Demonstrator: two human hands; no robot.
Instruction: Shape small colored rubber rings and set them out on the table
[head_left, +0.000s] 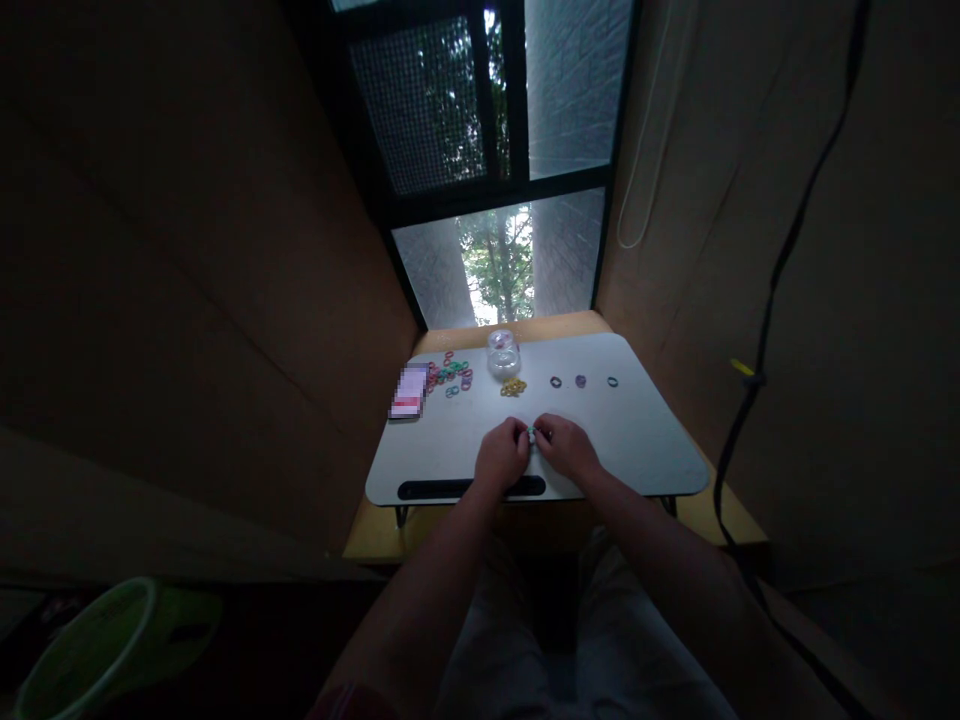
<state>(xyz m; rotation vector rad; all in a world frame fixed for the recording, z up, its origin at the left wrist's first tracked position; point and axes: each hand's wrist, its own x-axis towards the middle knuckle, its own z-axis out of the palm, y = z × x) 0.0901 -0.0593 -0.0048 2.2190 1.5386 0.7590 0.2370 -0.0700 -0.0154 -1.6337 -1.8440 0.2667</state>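
My left hand [503, 455] and my right hand [566, 447] meet over the front middle of a white lap table [630, 450]. Both are closed, fingertips pinching a small pale green hair tie [532, 435] between them; the fingers partly hide it. Just beyond my hands lies a little heap of yellow hair ties [513, 387]. To its right, a dark hair tie [556, 382], a purple one [580, 381] and a green one [613, 382] lie apart in a row. At the back left is a mixed pile of red, green and purple hair ties [450, 373].
A clear round jar [503, 354] stands at the table's back middle, and a phone [409, 391] rests at its left edge. A black slot strip [435, 489] runs along the front. A dark cord [772, 270] hangs at right; a green basket [120, 640] is lower left.
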